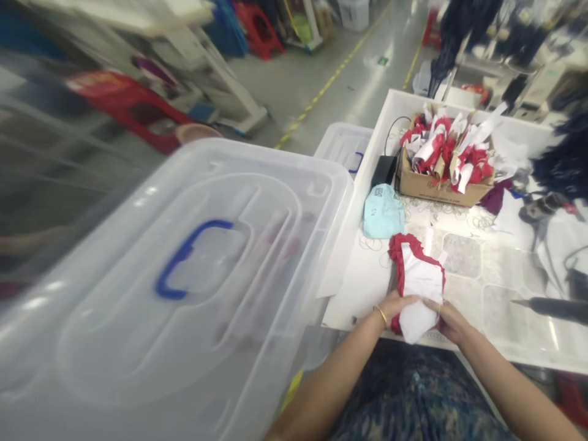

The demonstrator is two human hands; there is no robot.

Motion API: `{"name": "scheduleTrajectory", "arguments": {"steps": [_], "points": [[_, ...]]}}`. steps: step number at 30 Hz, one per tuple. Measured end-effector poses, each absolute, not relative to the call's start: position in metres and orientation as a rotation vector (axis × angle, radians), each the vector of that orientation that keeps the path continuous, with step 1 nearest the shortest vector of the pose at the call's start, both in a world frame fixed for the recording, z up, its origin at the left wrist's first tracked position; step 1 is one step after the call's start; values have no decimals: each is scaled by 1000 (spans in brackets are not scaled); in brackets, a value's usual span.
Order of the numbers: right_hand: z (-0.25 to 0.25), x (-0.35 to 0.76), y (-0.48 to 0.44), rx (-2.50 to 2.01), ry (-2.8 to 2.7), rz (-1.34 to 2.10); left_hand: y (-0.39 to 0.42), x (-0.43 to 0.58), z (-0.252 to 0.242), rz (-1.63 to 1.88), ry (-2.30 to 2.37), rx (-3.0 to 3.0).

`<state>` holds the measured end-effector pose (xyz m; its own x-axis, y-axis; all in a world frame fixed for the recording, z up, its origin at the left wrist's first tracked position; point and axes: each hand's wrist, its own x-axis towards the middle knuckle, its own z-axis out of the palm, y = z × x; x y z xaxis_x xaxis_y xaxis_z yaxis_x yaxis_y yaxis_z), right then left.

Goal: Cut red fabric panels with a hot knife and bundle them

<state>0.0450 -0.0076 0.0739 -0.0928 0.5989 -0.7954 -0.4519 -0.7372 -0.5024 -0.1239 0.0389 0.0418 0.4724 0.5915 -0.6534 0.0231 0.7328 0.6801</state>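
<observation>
Between my hands, at the near edge of the white table (372,288), is a red fabric piece (399,251) with a white paper-like piece (420,278) lying on top of it. My left hand (395,306) grips the left side, its thumb pressed on the white piece. On the right side my right hand (451,320) is closed on the same bundle, thumb also on top. The fingers under the bundle are hidden. Just beyond it lies a light blue packet (383,211) with printed marks.
A cardboard box (441,190) full of red and white scraps stands on the table, beside a black box (384,169) with a cable. A pointed dark tool (551,306) lies at right. Left of the table is a large translucent lidded bin (257,294) with a blue handle (184,257).
</observation>
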Motion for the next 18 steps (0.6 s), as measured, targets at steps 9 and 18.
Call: {"name": "scheduleTrajectory", "arguments": {"steps": [9, 18], "points": [[58, 42, -5, -1549, -73, 1883, 14, -122, 85, 692, 1244, 1265], [29, 28, -3, -1585, -155, 1905, 2, -85, 81, 548, 1211, 1280]]}}
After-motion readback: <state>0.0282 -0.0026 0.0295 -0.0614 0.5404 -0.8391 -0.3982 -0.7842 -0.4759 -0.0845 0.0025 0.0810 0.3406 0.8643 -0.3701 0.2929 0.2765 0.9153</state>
